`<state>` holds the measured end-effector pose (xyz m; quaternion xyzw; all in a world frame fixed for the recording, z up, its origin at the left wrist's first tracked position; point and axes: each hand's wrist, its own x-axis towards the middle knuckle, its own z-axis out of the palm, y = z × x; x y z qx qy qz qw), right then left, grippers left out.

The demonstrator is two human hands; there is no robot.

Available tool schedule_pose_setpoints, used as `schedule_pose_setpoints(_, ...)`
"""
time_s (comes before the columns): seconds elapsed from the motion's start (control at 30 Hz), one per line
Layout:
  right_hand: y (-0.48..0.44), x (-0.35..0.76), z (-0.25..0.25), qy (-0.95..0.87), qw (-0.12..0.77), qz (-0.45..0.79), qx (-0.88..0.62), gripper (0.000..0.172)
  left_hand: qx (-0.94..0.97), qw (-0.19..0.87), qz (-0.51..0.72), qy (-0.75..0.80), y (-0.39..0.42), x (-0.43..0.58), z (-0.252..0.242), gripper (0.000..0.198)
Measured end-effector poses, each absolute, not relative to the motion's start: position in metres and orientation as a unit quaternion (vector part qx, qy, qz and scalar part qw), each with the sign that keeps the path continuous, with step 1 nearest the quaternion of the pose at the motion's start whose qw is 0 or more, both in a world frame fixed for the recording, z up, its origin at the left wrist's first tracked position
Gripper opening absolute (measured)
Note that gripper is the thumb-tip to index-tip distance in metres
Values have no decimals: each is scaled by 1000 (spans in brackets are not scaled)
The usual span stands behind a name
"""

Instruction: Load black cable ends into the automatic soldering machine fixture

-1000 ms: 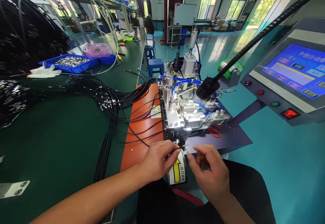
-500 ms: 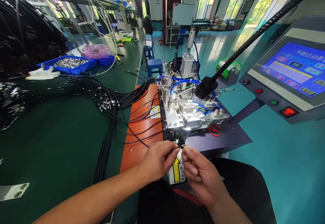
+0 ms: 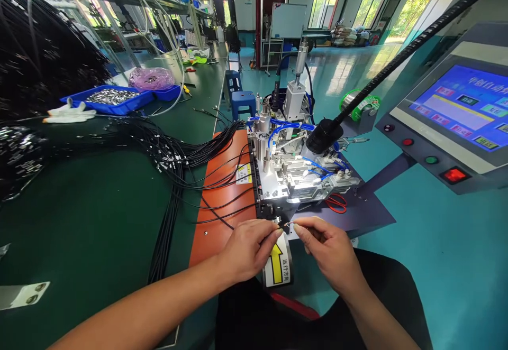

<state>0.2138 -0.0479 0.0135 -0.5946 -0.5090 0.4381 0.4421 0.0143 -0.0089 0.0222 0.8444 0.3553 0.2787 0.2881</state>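
Observation:
My left hand [image 3: 252,247] is closed in a pinch on a black cable, near its stripped end [image 3: 286,225]. From that end a thin light wire reaches across to my right hand [image 3: 331,249], whose thumb and forefinger are pinched on it. Both hands are just in front of the metal machine [image 3: 304,178], above a white label with a yellow arrow [image 3: 277,268]. Several black cables [image 3: 226,215] lie over the orange panel [image 3: 203,247] left of the machine. My fingers partly cover the wire ends.
A thick cable bundle [image 3: 161,249] runs along the green table [image 3: 99,207]. Farther back on it stands a blue tray [image 3: 125,108] of small metal parts. Red-handled scissors [image 3: 336,203] lie beside the machine. A control panel [image 3: 462,117] with a lit screen juts in at right.
My right hand has turned and now comes at the cable end from the right, fingertips slightly farther from my left hand. My left hand has stayed nearly still on the cable.

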Motion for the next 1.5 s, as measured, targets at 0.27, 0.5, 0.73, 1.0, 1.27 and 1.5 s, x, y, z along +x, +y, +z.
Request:
schedule_pose_setpoints(0.27, -45, 205, 26, -546, 418, 421, -591, 29, 848, 293, 264, 354, -9, 14, 21, 30)
schedule_pose_setpoints(0.5, -47, 205, 26, -555, 422, 424, -578, 26, 849, 293, 264, 351, -10, 14, 23, 31)
schedule_pose_setpoints(0.73, -47, 204, 26, -561, 423, 415, -578, 25, 850, 291, 264, 351, -10, 14, 24, 31)
schedule_pose_setpoints(1.0, -47, 205, 28, -565, 415, 415, -580, 25, 854, 282, 264, 349, -10, 14, 22, 27)
schedule_pose_setpoints(1.27, -47, 205, 28, -560, 418, 428, -573, 23, 861, 268, 264, 342, -10, 14, 21, 26)
schedule_pose_setpoints(1.5, -47, 199, 30, -504, 447, 488, -554, 27, 827, 287, 319, 364, -10, 13, 18, 15)
